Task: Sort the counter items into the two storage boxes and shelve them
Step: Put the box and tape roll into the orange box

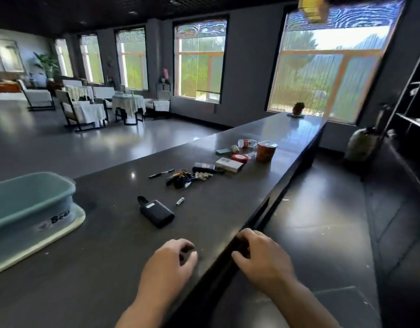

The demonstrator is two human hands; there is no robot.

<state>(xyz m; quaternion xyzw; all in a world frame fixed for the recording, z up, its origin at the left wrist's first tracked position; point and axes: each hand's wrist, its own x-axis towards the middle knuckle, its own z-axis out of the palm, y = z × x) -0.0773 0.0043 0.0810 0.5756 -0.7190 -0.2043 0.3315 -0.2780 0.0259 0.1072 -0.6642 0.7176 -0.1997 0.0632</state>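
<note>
Counter items: a loose scatter along the middle and far stretch of the counter point(104, 233), none of it in a box yet.
Left hand point(167, 263): rests on the countertop near the near edge, fingers loosely curled, holding nothing.
Right hand point(258, 254): fingers curl over the counter's right edge; it grasps the edge only, no item.
Nearest items: a black power bank point(158, 213) with a strap, and just beyond it a small battery point(180, 201), both well apart from the hands.
Middle cluster: a bunch of keys point(181, 178), a pen point(161, 173), a dark case point(204, 167), a white box point(229, 165).
Far cluster: a red tape roll point(240, 158), an instant-noodle cup point(266, 151), a lying plastic bottle point(247, 143), a small green pad point(223, 151).
Storage box point(26, 202): teal, open, at the left edge of the counter, standing on a pale lid or tray point(69, 227).
Step in hand: likely the first pick; reaching for the power bank makes sense, gripping its body rather than the strap, then carrying it left to the teal box.
Care: decide the sorting rule first, so that small pieces like the battery are not mixed or rolled off the edge.
Hidden: only one box shows, cut off by the frame's left side; the second is out of view.
Hard to make out: the shelves point(415, 102) at right are dark, and the small pieces among the keys blur together.
</note>
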